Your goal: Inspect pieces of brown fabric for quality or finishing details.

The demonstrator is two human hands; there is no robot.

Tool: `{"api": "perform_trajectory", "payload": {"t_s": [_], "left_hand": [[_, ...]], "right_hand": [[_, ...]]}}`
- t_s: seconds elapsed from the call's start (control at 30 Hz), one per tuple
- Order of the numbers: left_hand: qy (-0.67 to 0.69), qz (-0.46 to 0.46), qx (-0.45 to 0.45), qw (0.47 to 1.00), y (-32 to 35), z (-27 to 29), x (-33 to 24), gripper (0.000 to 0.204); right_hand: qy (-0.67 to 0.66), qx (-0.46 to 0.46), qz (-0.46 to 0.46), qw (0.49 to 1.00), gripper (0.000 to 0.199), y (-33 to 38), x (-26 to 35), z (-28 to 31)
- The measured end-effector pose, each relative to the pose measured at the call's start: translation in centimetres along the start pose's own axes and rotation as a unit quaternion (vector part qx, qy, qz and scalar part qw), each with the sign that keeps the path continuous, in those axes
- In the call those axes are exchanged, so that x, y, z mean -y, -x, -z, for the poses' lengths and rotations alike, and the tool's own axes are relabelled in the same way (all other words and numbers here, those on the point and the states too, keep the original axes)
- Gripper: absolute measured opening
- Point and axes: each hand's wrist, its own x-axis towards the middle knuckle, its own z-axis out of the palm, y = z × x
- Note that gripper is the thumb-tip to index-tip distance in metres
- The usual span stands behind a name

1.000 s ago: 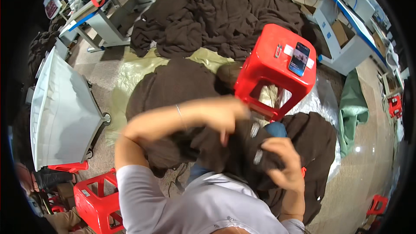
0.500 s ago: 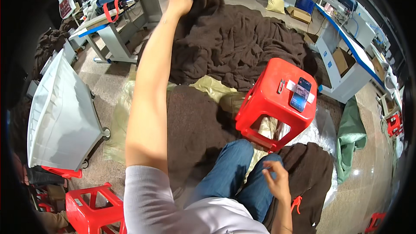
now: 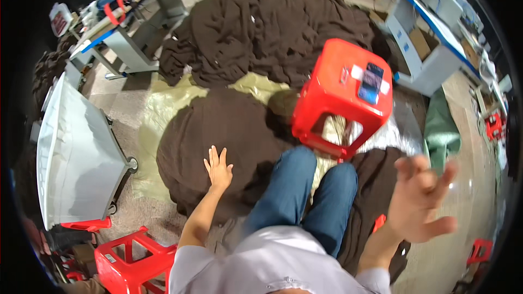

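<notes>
My left hand (image 3: 219, 171) is open, palm down with fingers spread, over a flat, rounded stack of dark brown fabric (image 3: 229, 125) beside my left knee. It appears to rest on the cloth. Raised to the right, my right hand (image 3: 422, 201) has its fingers apart and slightly bent, and I see nothing in it. Below it, more brown fabric (image 3: 376, 174) lies beside my right leg, with a small red-orange object (image 3: 379, 223) on it, partly hidden by my forearm. A large crumpled heap of brown fabric (image 3: 283, 27) spreads ahead.
A red plastic stool (image 3: 332, 87) beyond my knees bears a phone (image 3: 371, 83) and small thread snips (image 3: 344, 75). To the left stand a wheeled white bin (image 3: 81, 152) and another red stool (image 3: 133, 261). Yellowish plastic sheeting (image 3: 147, 152) lies underneath. Worktables (image 3: 419, 27) flank the heap.
My left hand has come down from the far heap to the near stack, and the raised cloth now lies on the heap. My right hand has lifted from my knee toward the right.
</notes>
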Motion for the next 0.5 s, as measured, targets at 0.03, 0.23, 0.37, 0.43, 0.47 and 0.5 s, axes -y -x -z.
{"api": "perform_trajectory", "payload": {"t_s": [0.03, 0.23, 0.37, 0.43, 0.47, 0.5], "left_hand": [[0.000, -0.012, 0.020, 1.000, 1.5, -0.2, -0.7, 0.070], [0.125, 0.010, 0.070, 0.990, 11.0, -1.6, -0.9, 0.049], [0.150, 0.020, 0.097, 0.984, 11.5, -2.0, -3.1, 0.040], [0.160, 0.017, 0.100, 0.982, 11.1, -1.7, -3.6, 0.038], [0.154, 0.015, 0.102, 0.983, 10.8, -1.3, -4.1, 0.038], [0.148, 0.020, 0.098, 0.984, 10.7, -1.0, -4.1, 0.038]], "right_hand": [[-0.053, 0.017, 0.022, 0.998, 0.098, -1.6, 1.7, -1.3], [-0.142, 0.045, 0.011, 0.989, 0.066, -2.3, 1.3, -8.9], [-0.169, 0.202, -0.033, 0.964, 0.057, -2.3, 2.8, -7.6], [-0.170, 0.180, -0.032, 0.968, 0.056, -0.9, 3.0, -8.7], [-0.163, 0.162, -0.025, 0.973, 0.055, -0.3, 3.1, -9.1], [-0.162, 0.149, -0.019, 0.975, 0.055, 0.0, 2.9, -9.6]]}}
